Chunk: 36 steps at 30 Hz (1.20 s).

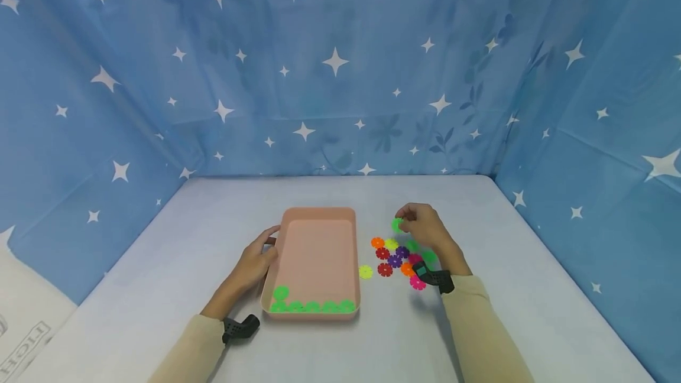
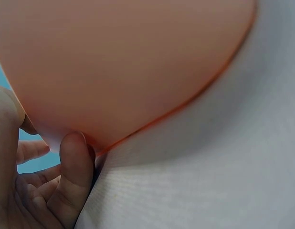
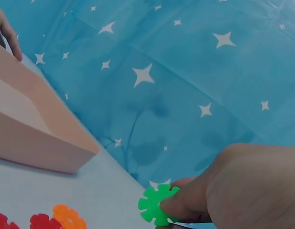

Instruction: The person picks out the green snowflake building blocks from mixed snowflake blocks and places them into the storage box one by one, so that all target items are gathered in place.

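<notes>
My right hand (image 1: 425, 226) pinches a green notched disc (image 3: 156, 205), a flower-shaped plastic piece, between thumb and fingers above the table, right of the pink tray (image 1: 319, 253). Below and nearer to me lies a loose group of similar discs: orange (image 1: 377, 243), red (image 1: 385, 269), purple (image 1: 395, 261), yellow (image 1: 365, 272), pink (image 1: 417, 282) and green; the wrist partly covers some. My left hand (image 1: 255, 262) holds the tray's left side, its thumb (image 2: 76, 157) against the outer wall. Several green discs (image 1: 312, 307) line the tray's near end, with one (image 1: 281, 293) behind them at the left.
The tray stands on a white table (image 1: 223, 205). A blue curtain (image 1: 335, 105) with white stars closes off the back and both sides. A black wrist camera (image 1: 240, 328) sits on the left wrist and another (image 1: 436, 278) on the right.
</notes>
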Each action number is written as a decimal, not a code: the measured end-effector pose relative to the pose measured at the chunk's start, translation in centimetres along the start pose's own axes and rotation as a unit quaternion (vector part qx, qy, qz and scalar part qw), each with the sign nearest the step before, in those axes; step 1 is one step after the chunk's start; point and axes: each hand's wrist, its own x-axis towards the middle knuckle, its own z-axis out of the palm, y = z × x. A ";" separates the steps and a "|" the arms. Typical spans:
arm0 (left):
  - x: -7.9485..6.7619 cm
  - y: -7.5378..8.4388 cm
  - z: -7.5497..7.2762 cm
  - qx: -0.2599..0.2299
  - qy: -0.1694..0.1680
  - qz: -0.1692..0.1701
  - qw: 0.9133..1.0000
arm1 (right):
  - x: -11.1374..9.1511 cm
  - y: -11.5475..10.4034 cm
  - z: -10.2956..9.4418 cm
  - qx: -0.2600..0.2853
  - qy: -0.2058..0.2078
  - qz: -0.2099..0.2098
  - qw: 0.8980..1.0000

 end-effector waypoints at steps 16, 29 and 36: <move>0.0 0.0 0.0 0.006 0.003 0.002 1.000 | -0.1 -2.7 1.4 0.091 0.023 -0.046 0.995; 0.1 0.0 0.0 0.012 0.006 0.000 1.000 | 0.2 -4.0 3.5 0.102 -0.042 -0.082 0.991; 0.2 0.0 0.0 0.006 0.004 -0.002 1.000 | -0.1 -5.2 4.4 0.111 -0.052 -0.092 0.988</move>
